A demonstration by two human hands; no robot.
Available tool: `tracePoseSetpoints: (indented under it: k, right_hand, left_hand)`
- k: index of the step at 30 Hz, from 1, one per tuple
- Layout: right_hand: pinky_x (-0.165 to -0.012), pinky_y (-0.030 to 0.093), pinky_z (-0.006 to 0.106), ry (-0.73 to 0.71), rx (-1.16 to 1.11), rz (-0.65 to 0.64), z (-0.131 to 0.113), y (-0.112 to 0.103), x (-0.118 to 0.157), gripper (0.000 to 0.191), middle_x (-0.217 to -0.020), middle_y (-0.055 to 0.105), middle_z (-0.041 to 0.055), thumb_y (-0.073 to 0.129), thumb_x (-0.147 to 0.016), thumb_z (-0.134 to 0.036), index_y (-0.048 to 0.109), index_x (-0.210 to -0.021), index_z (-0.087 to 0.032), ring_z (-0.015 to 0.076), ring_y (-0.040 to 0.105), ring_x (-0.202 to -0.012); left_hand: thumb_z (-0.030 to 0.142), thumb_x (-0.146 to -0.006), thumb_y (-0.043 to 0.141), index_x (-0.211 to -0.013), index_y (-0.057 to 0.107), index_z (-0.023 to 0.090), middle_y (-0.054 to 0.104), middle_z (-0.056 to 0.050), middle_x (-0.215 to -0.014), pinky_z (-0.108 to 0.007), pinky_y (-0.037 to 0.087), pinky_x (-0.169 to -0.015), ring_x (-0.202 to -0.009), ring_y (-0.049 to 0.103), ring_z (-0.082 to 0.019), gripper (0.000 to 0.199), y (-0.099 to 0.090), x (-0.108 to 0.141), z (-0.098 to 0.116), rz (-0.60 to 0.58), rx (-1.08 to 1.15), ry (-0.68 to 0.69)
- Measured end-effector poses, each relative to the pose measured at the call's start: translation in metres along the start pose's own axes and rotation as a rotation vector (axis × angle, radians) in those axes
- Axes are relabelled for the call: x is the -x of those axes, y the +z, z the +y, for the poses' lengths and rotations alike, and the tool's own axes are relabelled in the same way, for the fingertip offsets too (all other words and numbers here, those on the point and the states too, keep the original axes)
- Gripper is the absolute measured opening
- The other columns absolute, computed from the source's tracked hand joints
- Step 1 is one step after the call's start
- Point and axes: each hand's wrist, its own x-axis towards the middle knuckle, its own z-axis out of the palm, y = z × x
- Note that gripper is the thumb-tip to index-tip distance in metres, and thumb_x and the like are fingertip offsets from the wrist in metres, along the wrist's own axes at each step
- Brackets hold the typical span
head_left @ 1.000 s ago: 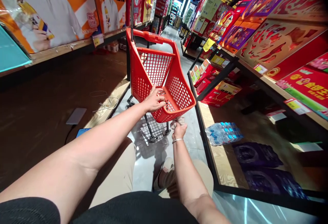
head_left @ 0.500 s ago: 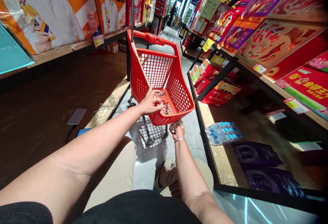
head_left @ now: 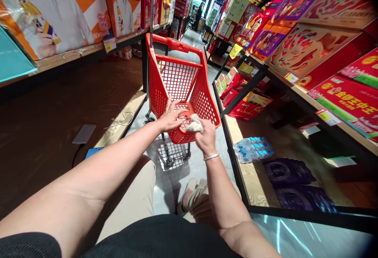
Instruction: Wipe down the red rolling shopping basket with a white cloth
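Observation:
A red plastic shopping cart [head_left: 211, 110] stands in the aisle in front of me, its basket holding nothing that I can see. My left hand [head_left: 171, 117] is at the basket's near left rim, fingers spread and holding nothing; whether it touches the rim I cannot tell. In my right hand [head_left: 207, 135] is a bunched whitish cloth [head_left: 195, 125], gripped over the near right edge of the basket. The cloth covers part of that rim.
Shelving with orange boxes [head_left: 88, 17] runs along the left. A white power bank or phone [head_left: 84, 133] lies below with a cable [head_left: 121, 120]. On the right, shelves carry red gift boxes [head_left: 348, 96] and shrink-wrapped water bottles [head_left: 254, 149]. A person [head_left: 199, 15] stands far down the aisle.
My right hand has risen with the cloth from below the front of the basket to above its near rim. The fingers of my left hand have spread out more.

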Motion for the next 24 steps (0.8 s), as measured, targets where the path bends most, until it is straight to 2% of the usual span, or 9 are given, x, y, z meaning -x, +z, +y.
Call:
tracePoseSetpoints:
  k: [3, 5, 8, 12, 15, 17, 19, 24]
  right_hand:
    - [-0.098, 0.043, 0.041, -0.145, -0.013, -0.106, -0.037, 0.011, 0.01, 0.054, -0.124, 0.064, 0.01, 0.059, -0.074, -0.012, 0.067, -0.126, -0.022, 0.0278, 0.054, -0.109]
    - [-0.101, 0.042, 0.04, -0.183, -0.015, -0.101, -0.038, 0.013, 0.013, 0.055, -0.131, 0.061, 0.0097, 0.06, -0.074, -0.011, 0.067, -0.127, -0.024, 0.028, 0.052, -0.114]
    - [-0.105, 0.04, 0.042, -0.191, 0.013, -0.065, -0.004, 0.002, 0.011, 0.056, -0.132, 0.06, 0.0089, 0.058, -0.072, -0.009, 0.07, -0.124, -0.026, 0.0279, 0.051, -0.118]
    - [-0.106, 0.037, 0.047, 0.012, 0.135, 0.082, 0.062, -0.026, -0.008, 0.055, -0.129, 0.06, 0.0113, 0.055, -0.07, -0.007, 0.072, -0.12, -0.023, 0.03, 0.048, -0.119]
    - [-0.103, 0.036, 0.044, 0.046, 0.166, 0.031, 0.086, -0.041, -0.023, 0.052, -0.126, 0.063, 0.0099, 0.052, -0.073, -0.006, 0.072, -0.119, -0.022, 0.0278, 0.049, -0.114]
    - [-0.099, 0.036, 0.04, 0.01, 0.162, -0.076, 0.084, -0.044, -0.027, 0.049, -0.117, 0.066, 0.0088, 0.052, -0.076, -0.007, 0.072, -0.117, -0.021, 0.0254, 0.052, -0.107]
    - [-0.094, 0.036, 0.037, -0.002, 0.172, -0.151, 0.072, -0.044, -0.025, 0.044, -0.11, 0.067, 0.0082, 0.053, -0.079, -0.008, 0.073, -0.116, -0.021, 0.0239, 0.052, -0.098]
    - [-0.084, 0.034, 0.036, -0.005, 0.243, -0.202, 0.027, -0.034, -0.01, 0.041, -0.106, 0.066, 0.0091, 0.057, -0.082, -0.009, 0.071, -0.117, -0.024, 0.0251, 0.049, -0.092]
  left_hand:
    - [0.04, -0.092, 0.054, -0.137, 0.064, 0.026, 0.022, -0.008, -0.163, -0.065, 0.002, -0.127, -0.157, 0.0, -0.041, 0.048, -0.002, 0.001, -0.003, -0.002, 0.008, -0.018]
    - [0.038, -0.092, 0.052, -0.132, 0.068, 0.026, 0.025, -0.007, -0.161, -0.063, 0.002, -0.128, -0.157, 0.002, -0.04, 0.044, -0.003, 0.001, -0.005, 0.004, 0.018, -0.006]
    - [0.033, -0.089, 0.052, -0.124, 0.073, 0.027, 0.028, -0.004, -0.159, -0.061, 0.001, -0.129, -0.157, 0.005, -0.039, 0.041, -0.005, 0.001, -0.006, 0.018, 0.027, 0.013]
    - [0.029, -0.085, 0.054, -0.119, 0.075, 0.025, 0.029, -0.005, -0.157, -0.063, -0.001, -0.128, -0.156, 0.008, -0.039, 0.04, -0.008, 0.0, -0.005, -0.013, 0.049, 0.003]
    - [0.03, -0.086, 0.054, -0.118, 0.075, 0.024, 0.029, -0.005, -0.156, -0.064, 0.001, -0.127, -0.155, 0.008, -0.039, 0.039, -0.011, -0.001, -0.006, -0.037, 0.066, 0.013]
    - [0.029, -0.085, 0.054, -0.119, 0.075, 0.023, 0.028, -0.006, -0.156, -0.063, 0.002, -0.128, -0.155, 0.007, -0.039, 0.04, -0.013, 0.0, -0.008, -0.039, 0.066, 0.012]
    - [0.029, -0.084, 0.053, -0.124, 0.073, 0.023, 0.026, -0.006, -0.158, -0.062, 0.002, -0.128, -0.156, 0.005, -0.039, 0.045, -0.014, 0.001, -0.01, -0.034, 0.046, -0.001]
    - [0.028, -0.081, 0.054, -0.137, 0.065, 0.021, 0.024, -0.008, -0.162, -0.06, 0.003, -0.129, -0.158, 0.003, -0.039, 0.058, -0.02, -0.002, -0.021, -0.018, -0.041, -0.075]
